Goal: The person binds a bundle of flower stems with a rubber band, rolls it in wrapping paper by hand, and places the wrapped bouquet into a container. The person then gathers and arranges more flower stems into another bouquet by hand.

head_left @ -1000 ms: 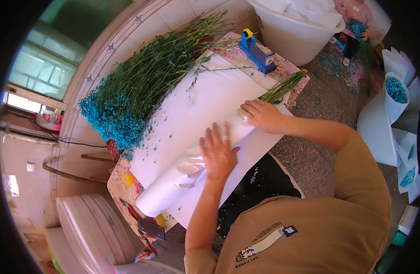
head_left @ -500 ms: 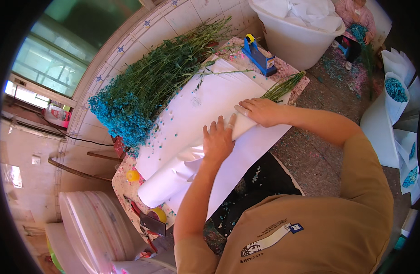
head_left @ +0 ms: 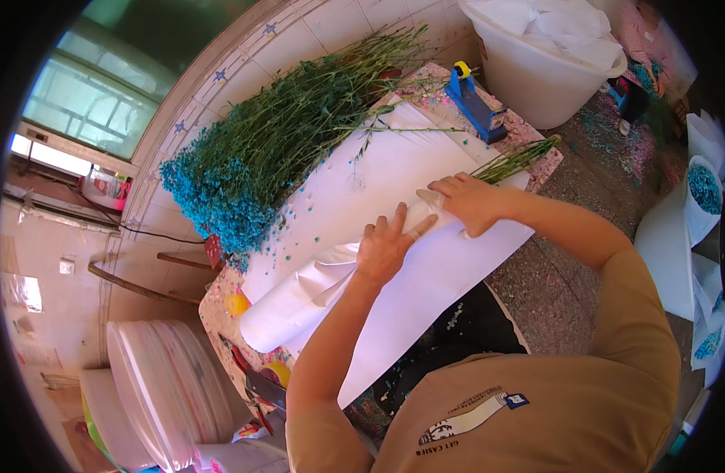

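A roll of white wrapping paper (head_left: 287,315) lies slantwise across white sheets on the low table. Green stems (head_left: 520,160) stick out of its far right end; whatever else it encloses is hidden. My left hand (head_left: 384,251) rests on the middle of the roll with fingers spread. Near the stem end, my right hand (head_left: 471,203) grips the roll, fingers bent over it and thumb at the near side. A loose paper sheet (head_left: 457,268) extends toward me beneath the roll. Behind it lies a big heap of blue-dyed flowers (head_left: 212,189) on long green stems.
A blue tape dispenser (head_left: 477,106) stands at the table's far corner. At the near left are a yellow tape roll (head_left: 236,304) and red-handled pliers (head_left: 240,361). Beyond stands a white tub (head_left: 536,71). Wrapped blue bouquets (head_left: 703,189) stand at right; another person (head_left: 646,47) sits at far right.
My right hand's fingers have bent more around the roll, and its thumb now shows at the near side. My left hand stays spread on the paper. The whole view has shifted slightly.
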The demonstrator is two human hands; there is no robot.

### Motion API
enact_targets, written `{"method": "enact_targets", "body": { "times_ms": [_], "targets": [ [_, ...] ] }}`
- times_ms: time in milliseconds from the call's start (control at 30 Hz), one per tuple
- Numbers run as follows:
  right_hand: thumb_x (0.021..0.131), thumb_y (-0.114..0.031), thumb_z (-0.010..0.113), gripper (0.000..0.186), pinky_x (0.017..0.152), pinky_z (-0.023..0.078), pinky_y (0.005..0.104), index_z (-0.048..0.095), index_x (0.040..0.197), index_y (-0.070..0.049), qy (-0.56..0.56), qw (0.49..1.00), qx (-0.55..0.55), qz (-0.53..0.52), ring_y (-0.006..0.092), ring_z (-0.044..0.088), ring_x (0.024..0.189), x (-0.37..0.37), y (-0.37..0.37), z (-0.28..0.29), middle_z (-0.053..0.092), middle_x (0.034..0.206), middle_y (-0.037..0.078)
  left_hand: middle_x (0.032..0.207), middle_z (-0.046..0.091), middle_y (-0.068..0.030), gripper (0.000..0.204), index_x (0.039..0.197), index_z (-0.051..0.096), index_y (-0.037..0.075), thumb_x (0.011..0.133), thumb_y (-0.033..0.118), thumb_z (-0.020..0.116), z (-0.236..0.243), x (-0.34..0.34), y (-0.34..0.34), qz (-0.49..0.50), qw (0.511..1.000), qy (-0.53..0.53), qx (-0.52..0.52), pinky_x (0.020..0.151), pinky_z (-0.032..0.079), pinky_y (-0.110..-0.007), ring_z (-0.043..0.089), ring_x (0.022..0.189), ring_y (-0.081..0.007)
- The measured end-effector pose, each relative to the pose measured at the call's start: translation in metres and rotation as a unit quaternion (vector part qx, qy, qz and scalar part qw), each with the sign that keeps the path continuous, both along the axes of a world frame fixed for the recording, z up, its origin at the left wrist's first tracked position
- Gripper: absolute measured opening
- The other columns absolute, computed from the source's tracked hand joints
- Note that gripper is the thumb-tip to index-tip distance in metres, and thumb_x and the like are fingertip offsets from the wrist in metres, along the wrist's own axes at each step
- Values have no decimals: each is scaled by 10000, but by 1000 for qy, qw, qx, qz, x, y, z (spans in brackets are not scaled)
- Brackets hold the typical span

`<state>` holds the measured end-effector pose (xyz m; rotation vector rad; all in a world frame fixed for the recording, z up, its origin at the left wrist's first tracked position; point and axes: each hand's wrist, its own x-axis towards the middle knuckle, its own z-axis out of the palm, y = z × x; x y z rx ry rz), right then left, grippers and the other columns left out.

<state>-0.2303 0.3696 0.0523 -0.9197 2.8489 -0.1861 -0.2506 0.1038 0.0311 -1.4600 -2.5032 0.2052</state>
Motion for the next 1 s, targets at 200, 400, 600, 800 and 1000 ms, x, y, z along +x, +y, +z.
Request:
{"method": "enact_targets", "body": {
  "times_ms": [200,400,600,800,1000],
  "targets": [
    [681,-318,887,802,945,513,475,564,1347,-9,-69,996,63,8,365,595,1224,-38,-12,-2,606,1311,233,1576,407,-157,776,1534,469,367,825,100,638,-17,42,9,26,993,108,36,893,475,-486,562,1126,-369],
    [681,-178,824,448,794,570,482,686,1066,5,-89,995,26,-38,383,722,935,-12,0,-7,735,968,215,1487,516,-165,885,1538,424,119,757,268,810,16,59,53,153,976,-120,94,1021,387,-528,549,1221,-355],
    [689,-192,815,418,767,570,475,702,1055,-24,-60,991,-17,-123,379,728,899,21,38,7,753,931,180,1117,730,-193,776,1304,642,55,599,272,880,46,-10,129,204,884,-418,-37,916,531,-444,702,1034,-350],
    [819,-362,817,413,731,531,393,697,998,-10,-86,932,-290,-199,212,667,799,-26,134,42,723,888,124,1053,739,-221,702,1216,685,20,552,184,842,47,-62,191,83,900,-426,-30,884,557,-389,713,992,-358],
    [834,-282,815,350,659,496,367,695,828,46,-8,731,-494,-471,167,619,683,-82,185,8,692,750,117,1102,730,-226,773,1291,643,36,552,154,836,25,-82,236,48,894,-446,-15,904,546,-396,703,1028,-362]
  ]
}}
